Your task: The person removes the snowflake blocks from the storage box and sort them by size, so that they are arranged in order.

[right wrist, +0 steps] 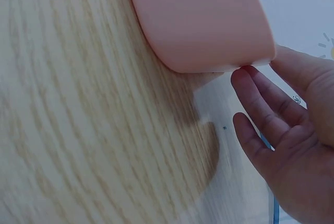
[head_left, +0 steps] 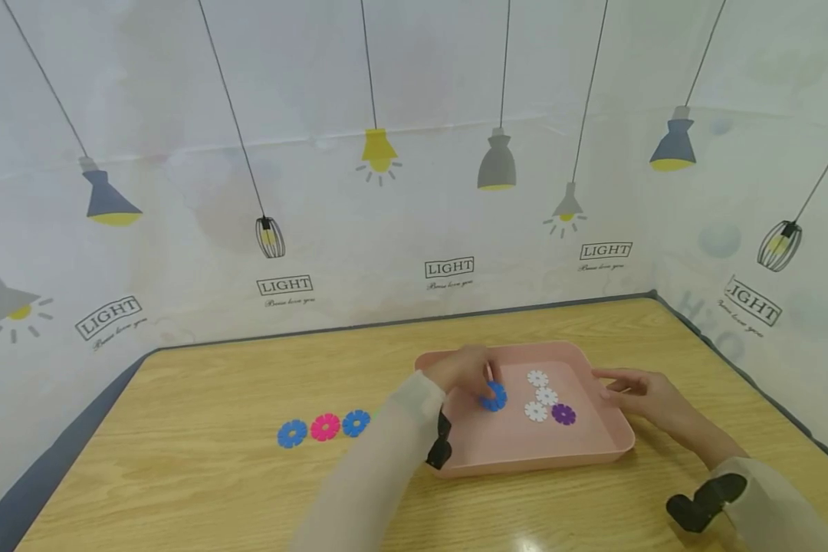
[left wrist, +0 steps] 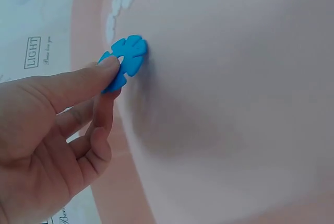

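My left hand point(head_left: 464, 372) is over the left part of a shallow pink tray point(head_left: 510, 458). Between its thumb and finger it pinches a blue snowflake disc point(left wrist: 136, 51), a flat piece with a slotted rim and a hole in the middle. The disc is tilted close over the tray floor. At the tray's right side, my right hand point(head_left: 652, 399) holds the wall, its thumb at the rim and fingertips on the outer face. Inside the tray lie three white snowflake discs point(head_left: 547, 395) and a purple snowflake disc point(head_left: 563, 414).
Left of the tray, on the wooden table point(head_left: 200, 491), a row holds a blue disc point(head_left: 292, 434), a pink disc point(head_left: 325, 427) and another blue disc point(head_left: 355, 423). A green edge shows beside my left sleeve, which hides the rest. A lamp-printed backdrop point(head_left: 386, 222) stands behind the table.
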